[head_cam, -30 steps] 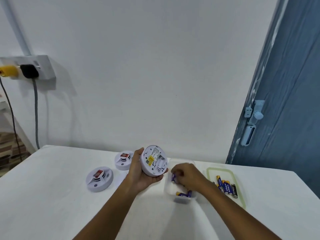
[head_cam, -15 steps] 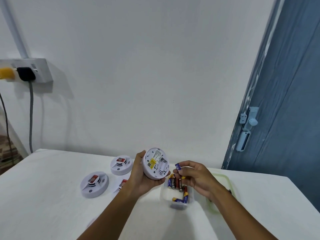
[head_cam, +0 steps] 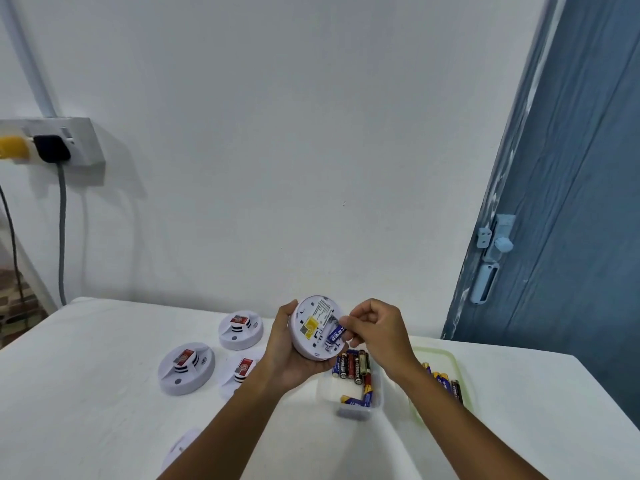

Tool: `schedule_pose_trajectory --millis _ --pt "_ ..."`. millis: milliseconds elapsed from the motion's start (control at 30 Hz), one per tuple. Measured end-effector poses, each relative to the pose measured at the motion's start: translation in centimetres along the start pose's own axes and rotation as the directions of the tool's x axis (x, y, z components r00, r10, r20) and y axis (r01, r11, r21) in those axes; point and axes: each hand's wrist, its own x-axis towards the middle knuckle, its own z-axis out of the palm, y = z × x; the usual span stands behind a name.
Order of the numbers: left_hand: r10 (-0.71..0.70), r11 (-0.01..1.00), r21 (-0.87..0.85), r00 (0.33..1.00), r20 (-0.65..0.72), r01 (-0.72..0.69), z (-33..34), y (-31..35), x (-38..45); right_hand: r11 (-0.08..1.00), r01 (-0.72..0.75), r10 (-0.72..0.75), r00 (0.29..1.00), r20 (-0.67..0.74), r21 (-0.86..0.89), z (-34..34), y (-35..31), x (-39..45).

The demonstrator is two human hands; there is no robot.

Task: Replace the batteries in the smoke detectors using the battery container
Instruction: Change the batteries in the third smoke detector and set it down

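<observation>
Gripping a blue battery (head_cam: pixel 336 333) whose label is too blurred to read, the right hand (head_cam: pixel 375 332) presses it into the yellow-stickered smoke detector (head_cam: pixel 316 327), clasped in the left hand (head_cam: pixel 289 355) above the white desk (head_cam: pixel 86 393). Below, the clear battery container (head_cam: pixel 356 389) holds several batteries; white wall behind.

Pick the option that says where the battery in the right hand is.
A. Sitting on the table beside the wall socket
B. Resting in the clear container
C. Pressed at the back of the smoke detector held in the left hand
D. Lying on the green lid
C: the right hand holds the blue battery against the open slot on the back of the smoke detector, which the left hand grips above the table.
</observation>
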Motion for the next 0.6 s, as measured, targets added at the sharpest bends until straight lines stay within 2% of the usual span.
schedule_pose_trajectory --millis 100,200,267,600 --pt "-0.003 1.0 -0.009 1.0 -0.006 0.003 0.3 0.0 0.0 0.998 0.034 -0.035 0.999 -0.015 -0.06 0.1 0.3 0.1" --pt "0.002 1.0 -0.024 1.0 -0.017 -0.003 0.6 0.2 0.0 0.958 0.124 -0.138 0.99 -0.037 -0.257 0.2 0.8 0.2" --pt "0.004 1.0 -0.013 1.0 -0.016 -0.004 0.7 0.4 0.0 0.93 0.186 -0.208 0.977 -0.037 -0.316 0.2 1.1 0.1" --pt "0.032 0.999 -0.011 0.999 -0.037 -0.032 0.9 0.3 0.4 0.816 0.356 -0.319 0.934 0.158 -0.456 -0.4 3.1 -1.1"
